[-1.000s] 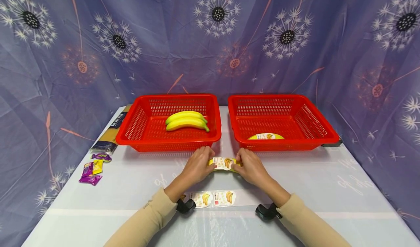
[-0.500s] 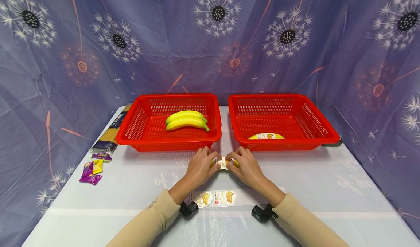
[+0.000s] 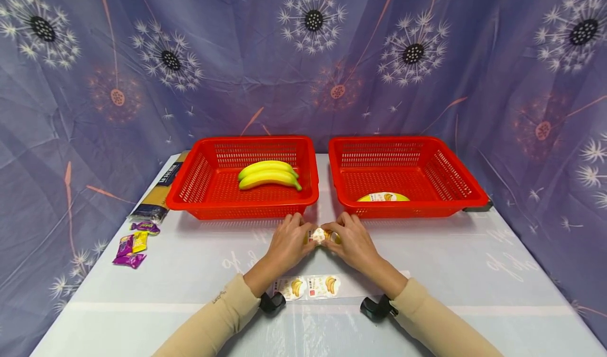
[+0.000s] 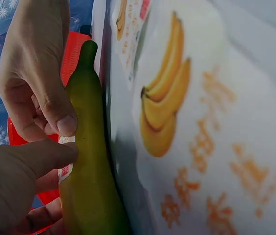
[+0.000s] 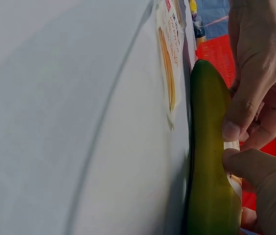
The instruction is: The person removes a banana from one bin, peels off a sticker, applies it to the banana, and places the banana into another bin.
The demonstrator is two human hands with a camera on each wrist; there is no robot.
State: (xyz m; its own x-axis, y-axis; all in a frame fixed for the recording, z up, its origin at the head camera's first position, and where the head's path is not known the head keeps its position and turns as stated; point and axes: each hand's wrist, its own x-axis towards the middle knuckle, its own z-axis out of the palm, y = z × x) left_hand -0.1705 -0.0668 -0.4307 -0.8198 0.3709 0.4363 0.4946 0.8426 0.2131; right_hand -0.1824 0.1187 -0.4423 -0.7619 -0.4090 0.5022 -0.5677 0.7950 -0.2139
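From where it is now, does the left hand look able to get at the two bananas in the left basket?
Probably yes. The left hand lies just in front of the left basket, whose top is open, and nothing stands over the two bananas. It now pinches the banana on the table with the right hand, so it would have to let go first.

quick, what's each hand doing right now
Left hand: curled on the banana, thumb pressing its sticker.
Right hand: curled on the same banana, fingers at the sticker.
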